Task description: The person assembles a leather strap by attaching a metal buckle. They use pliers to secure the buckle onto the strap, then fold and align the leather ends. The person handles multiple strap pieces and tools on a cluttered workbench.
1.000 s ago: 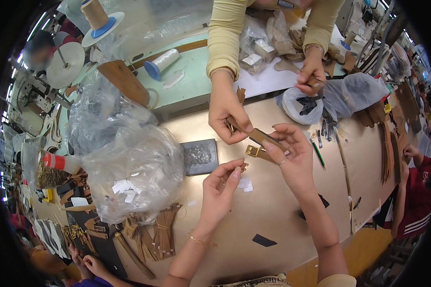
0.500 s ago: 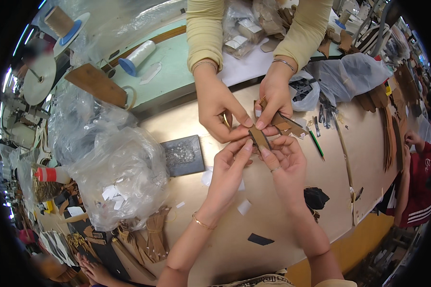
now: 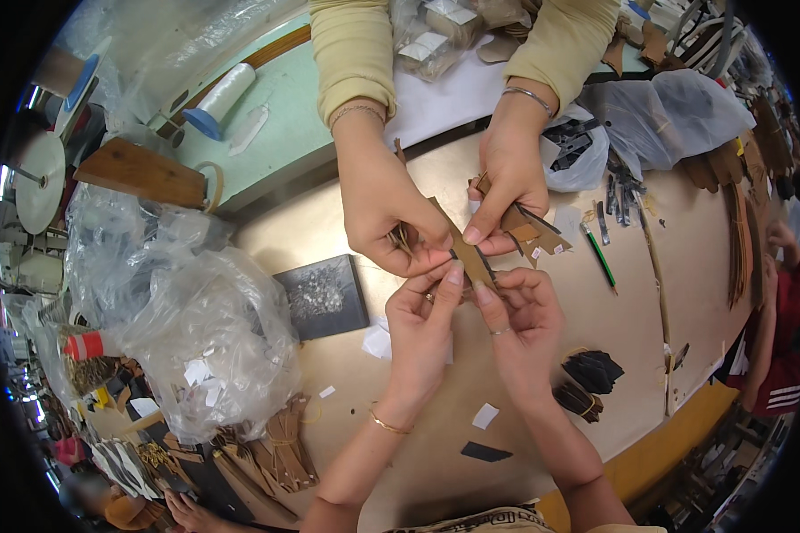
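Strip: A brown strip (image 3: 474, 259) with dark edging slanted over the middle of the table (image 3: 458, 382), its near end between the person's two hands and its upper part between a co-worker's hands.
Left grip: The left hand (image 3: 420, 322) pinched at the strip's left edge, thumb tip brought to the fingers; a gold bracelet (image 3: 391, 425) circled the wrist.
Right grip: The right hand (image 3: 520, 322) pinched the strip's near end, thumb on it and the other fingers curled at its right; how far they reached underneath could not be told.
Opposite hands: The co-worker's right hand (image 3: 387, 209) met the strip from the left, and the co-worker's left hand (image 3: 511, 191) pressed it from the right while also holding brown pieces (image 3: 538, 233) with small white labels.
Left of the hands: A dark slab (image 3: 329, 298) with a pale, speckled top lay near, and beyond it sat a clear plastic bag (image 3: 240, 306) containing white slips (image 3: 203, 377).
Right of the hands: A green pencil (image 3: 601, 259) lay apart, and a black bundle (image 3: 593, 371) lay just beside the right forearm.
Between the forearms: A white slip (image 3: 485, 416) lay near a black piece (image 3: 486, 451).
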Demonstrator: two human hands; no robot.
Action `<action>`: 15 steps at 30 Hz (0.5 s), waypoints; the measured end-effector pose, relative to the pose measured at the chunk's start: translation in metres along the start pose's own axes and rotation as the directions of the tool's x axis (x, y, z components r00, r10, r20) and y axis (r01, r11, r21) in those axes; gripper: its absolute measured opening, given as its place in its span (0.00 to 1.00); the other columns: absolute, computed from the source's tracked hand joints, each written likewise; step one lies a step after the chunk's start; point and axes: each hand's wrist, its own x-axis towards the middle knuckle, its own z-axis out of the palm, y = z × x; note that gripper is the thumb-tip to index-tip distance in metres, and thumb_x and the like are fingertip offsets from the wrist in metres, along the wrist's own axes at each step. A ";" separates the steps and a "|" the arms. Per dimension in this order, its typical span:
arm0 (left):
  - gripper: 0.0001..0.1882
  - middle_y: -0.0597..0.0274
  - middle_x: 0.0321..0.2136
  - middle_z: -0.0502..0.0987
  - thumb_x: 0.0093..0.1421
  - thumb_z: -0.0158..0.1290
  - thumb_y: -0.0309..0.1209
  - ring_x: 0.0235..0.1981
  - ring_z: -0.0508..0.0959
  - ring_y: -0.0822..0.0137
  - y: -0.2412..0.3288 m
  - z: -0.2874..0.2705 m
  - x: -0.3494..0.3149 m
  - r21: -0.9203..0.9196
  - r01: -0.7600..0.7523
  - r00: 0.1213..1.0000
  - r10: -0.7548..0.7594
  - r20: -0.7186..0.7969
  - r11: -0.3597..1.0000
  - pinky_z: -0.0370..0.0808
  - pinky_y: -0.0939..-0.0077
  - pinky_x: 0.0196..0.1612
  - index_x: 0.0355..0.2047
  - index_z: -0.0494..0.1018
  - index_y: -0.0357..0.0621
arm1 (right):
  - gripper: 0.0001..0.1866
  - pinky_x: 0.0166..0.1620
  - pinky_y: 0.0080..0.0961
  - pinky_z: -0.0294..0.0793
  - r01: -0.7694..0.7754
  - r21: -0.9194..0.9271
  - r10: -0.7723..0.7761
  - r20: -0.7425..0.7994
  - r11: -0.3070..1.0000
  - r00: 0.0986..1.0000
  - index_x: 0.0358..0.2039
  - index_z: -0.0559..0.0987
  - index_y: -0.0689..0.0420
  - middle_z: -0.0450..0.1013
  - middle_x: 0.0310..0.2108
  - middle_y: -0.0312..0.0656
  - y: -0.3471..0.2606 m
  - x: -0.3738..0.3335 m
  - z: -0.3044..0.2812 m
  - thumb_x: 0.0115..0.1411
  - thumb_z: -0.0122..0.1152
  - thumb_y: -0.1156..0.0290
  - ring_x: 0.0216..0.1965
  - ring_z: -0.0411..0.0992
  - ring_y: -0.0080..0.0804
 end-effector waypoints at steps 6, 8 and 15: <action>0.13 0.63 0.37 0.79 0.64 0.54 0.29 0.36 0.76 0.78 -0.002 -0.005 -0.001 -0.001 0.021 1.000 -0.021 0.000 1.000 0.74 0.84 0.41 0.45 0.74 0.31 | 0.11 0.45 0.18 0.72 0.000 -0.020 -0.001 -0.007 1.000 1.000 0.41 0.68 0.62 0.73 0.41 0.42 0.005 0.000 0.000 0.61 0.58 0.83 0.42 0.73 0.23; 0.13 0.63 0.36 0.79 0.64 0.54 0.29 0.36 0.76 0.78 -0.003 -0.005 -0.001 -0.018 0.038 0.999 -0.039 -0.003 0.999 0.73 0.85 0.41 0.45 0.74 0.32 | 0.11 0.46 0.19 0.73 -0.008 -0.048 0.007 -0.005 0.999 1.000 0.41 0.67 0.62 0.73 0.42 0.43 0.006 -0.001 0.000 0.61 0.57 0.84 0.44 0.73 0.25; 0.13 0.63 0.37 0.78 0.64 0.55 0.27 0.38 0.75 0.79 -0.007 -0.005 0.000 -0.040 0.020 0.999 -0.021 -0.026 0.999 0.73 0.86 0.43 0.46 0.73 0.32 | 0.09 0.46 0.21 0.73 0.021 -0.054 -0.022 -0.014 0.998 1.000 0.39 0.69 0.63 0.72 0.40 0.41 0.008 -0.003 0.000 0.60 0.59 0.83 0.41 0.73 0.24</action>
